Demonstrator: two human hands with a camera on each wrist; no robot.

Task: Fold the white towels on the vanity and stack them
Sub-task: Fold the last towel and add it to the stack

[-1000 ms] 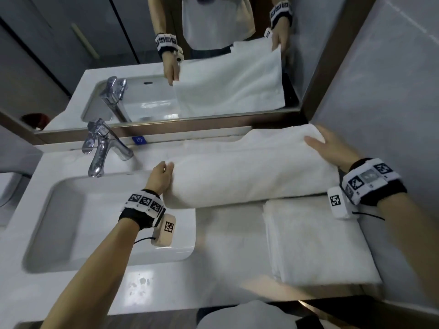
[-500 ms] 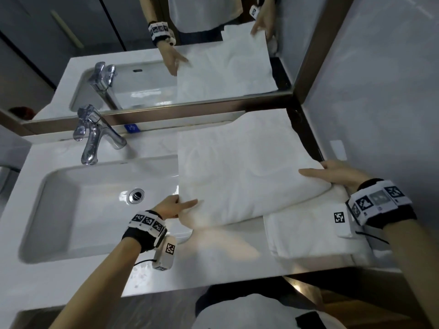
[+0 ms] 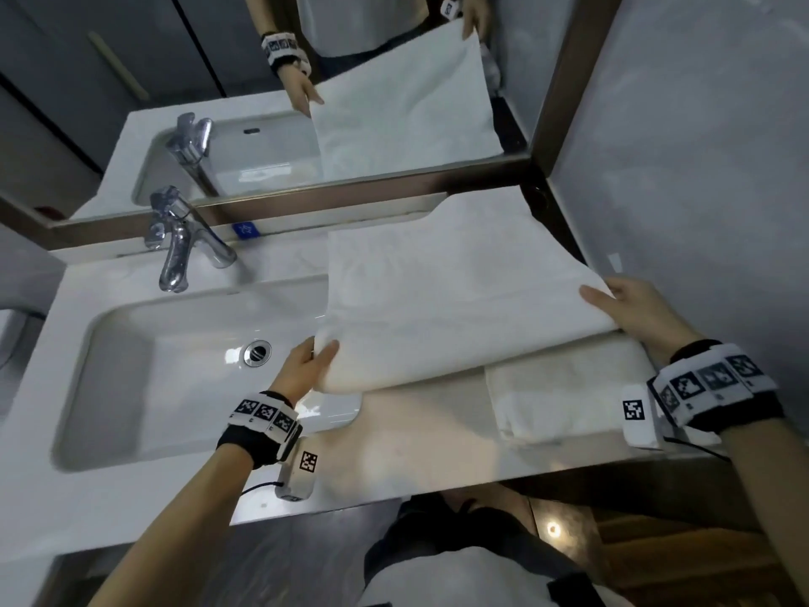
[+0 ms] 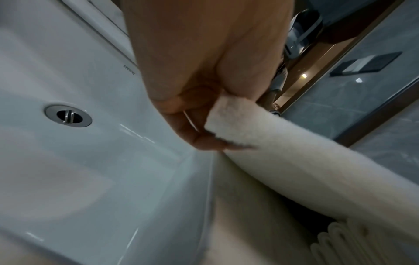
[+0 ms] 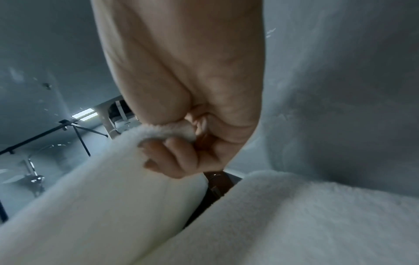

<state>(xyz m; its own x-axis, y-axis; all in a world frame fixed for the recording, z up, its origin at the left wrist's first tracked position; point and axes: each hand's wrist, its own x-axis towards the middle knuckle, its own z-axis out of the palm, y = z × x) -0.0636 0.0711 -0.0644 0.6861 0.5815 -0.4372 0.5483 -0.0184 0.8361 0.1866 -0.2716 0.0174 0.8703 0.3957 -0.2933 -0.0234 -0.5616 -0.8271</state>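
Note:
A large white towel (image 3: 451,295) lies doubled over the right side of the vanity, its far end against the mirror. My left hand (image 3: 313,357) pinches its near-left corner (image 4: 229,125) above the basin edge. My right hand (image 3: 630,308) grips its near-right corner (image 5: 167,132) close to the wall, and the near edge is lifted off the counter. Under that edge a folded white towel (image 3: 564,396) rests flat at the counter's right end, also seen as the folded towel (image 5: 306,215) below my right hand.
The white basin (image 3: 175,378) with its drain (image 3: 257,352) takes the left half of the vanity, with a chrome tap (image 3: 179,243) behind it. A mirror (image 3: 306,102) runs along the back and a grey wall (image 3: 700,168) stands on the right. Bare counter (image 3: 416,449) lies in front.
Both hands have drawn the towel's folded edge toward me, from near the mirror to over the folded towel. The left hand now pinches the corner instead of touching it with straight fingers.

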